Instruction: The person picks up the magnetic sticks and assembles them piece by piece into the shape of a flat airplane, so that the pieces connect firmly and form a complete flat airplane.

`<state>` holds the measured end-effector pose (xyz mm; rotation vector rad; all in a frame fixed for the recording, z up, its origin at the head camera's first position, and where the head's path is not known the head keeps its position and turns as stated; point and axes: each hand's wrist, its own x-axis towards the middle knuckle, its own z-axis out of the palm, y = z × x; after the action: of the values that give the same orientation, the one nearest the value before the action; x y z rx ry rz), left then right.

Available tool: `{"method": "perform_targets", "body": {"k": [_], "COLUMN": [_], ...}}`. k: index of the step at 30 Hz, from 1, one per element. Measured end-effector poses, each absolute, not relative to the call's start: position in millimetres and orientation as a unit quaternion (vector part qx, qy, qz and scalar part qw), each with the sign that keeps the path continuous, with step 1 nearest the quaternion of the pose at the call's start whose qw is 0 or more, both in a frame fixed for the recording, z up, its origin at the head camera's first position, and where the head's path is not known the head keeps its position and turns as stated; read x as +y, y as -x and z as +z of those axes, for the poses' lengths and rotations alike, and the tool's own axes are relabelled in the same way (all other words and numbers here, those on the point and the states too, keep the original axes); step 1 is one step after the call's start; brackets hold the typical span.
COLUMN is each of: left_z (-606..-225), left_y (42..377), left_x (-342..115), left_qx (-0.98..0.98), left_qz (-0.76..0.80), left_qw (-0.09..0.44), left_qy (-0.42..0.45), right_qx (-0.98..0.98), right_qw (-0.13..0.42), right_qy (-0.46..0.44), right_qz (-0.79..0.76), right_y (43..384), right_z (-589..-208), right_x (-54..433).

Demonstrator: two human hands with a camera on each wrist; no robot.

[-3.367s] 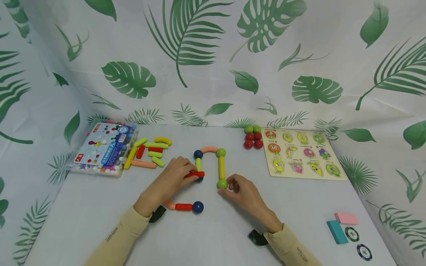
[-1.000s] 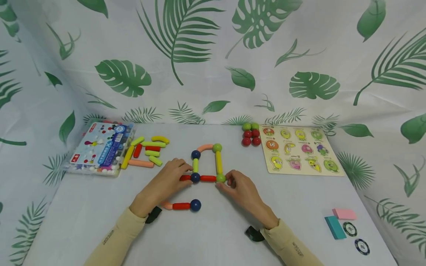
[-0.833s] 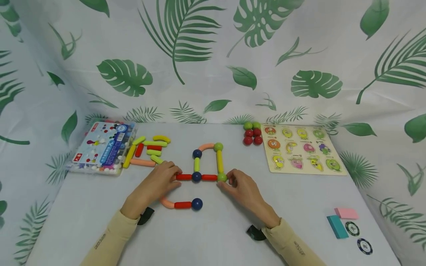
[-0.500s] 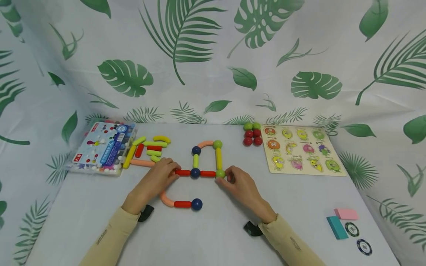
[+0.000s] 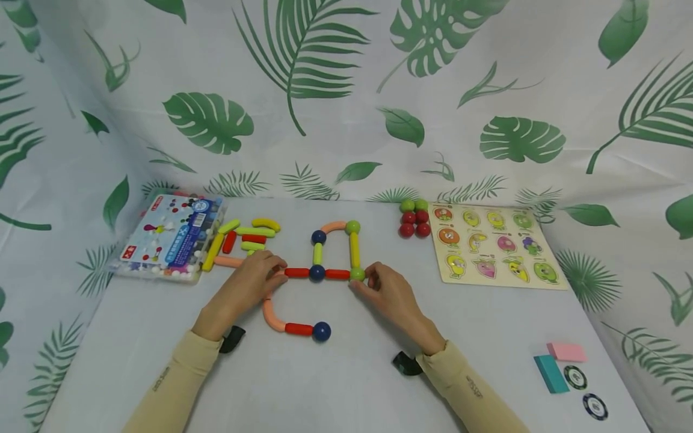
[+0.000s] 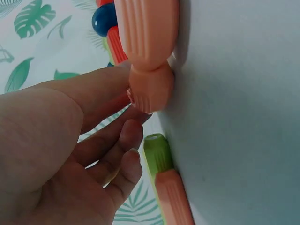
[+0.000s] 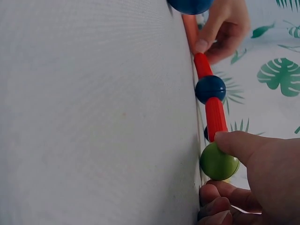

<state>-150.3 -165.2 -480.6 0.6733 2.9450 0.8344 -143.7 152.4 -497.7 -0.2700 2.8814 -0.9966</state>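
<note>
My left hand (image 5: 246, 285) pinches a peach-coloured curved magnetic rod (image 6: 152, 89) where it meets the left end of a red rod (image 5: 298, 272); fingers partly hide this joint. A second curved peach rod (image 5: 272, 316) follows below, leading to another red rod (image 5: 299, 329) and a blue ball (image 5: 322, 331). My right hand (image 5: 392, 297) holds a green ball (image 7: 219, 161) between thumb and fingers, at the lower right corner of a loop. That loop has a red rod (image 5: 338, 274), blue balls, a yellow rod (image 5: 355, 249), a short lime rod and a curved peach rod on top.
Several loose rods (image 5: 251, 239) lie at the back left beside a clear box (image 5: 168, 237) of parts. Red and green balls (image 5: 414, 219) sit near a fruit picture board (image 5: 498, 245) at back right. Pink and teal blocks (image 5: 551, 374) and two chips lie at far right.
A red rod joined the lower blue and green balls, with another to the blue ball's left. The loop shifted slightly away. My left hand slid left from the red rod to the curved peach rod.
</note>
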Motion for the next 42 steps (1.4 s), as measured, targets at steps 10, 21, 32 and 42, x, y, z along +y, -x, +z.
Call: {"method": "perform_targets", "body": {"k": [10,21,32,42], "left_z": [-483,-475,-476,-488], "left_y": [154,143,88,87], "left_x": [-168,-168,-159,-151], "left_qx": [0.944,0.943,0.897,0.913], "left_qz": [0.265,0.255,0.288,0.258], "left_qw": [0.017,-0.023,0.082,0.002], "left_qy": [-0.195,-0.212,-0.325,-0.317], "right_qx": [0.943,0.942,0.935,0.935], "right_qw": [0.041,0.037,0.030,0.036], "right_qy": [0.083,0.076,0.080,0.091], "right_qz": [-0.320,-0.323,-0.345,-0.342], "right_y": [148,147,138,138], "right_z": [-497,-496,-493,-496], "right_x": [149,148,153,153]}}
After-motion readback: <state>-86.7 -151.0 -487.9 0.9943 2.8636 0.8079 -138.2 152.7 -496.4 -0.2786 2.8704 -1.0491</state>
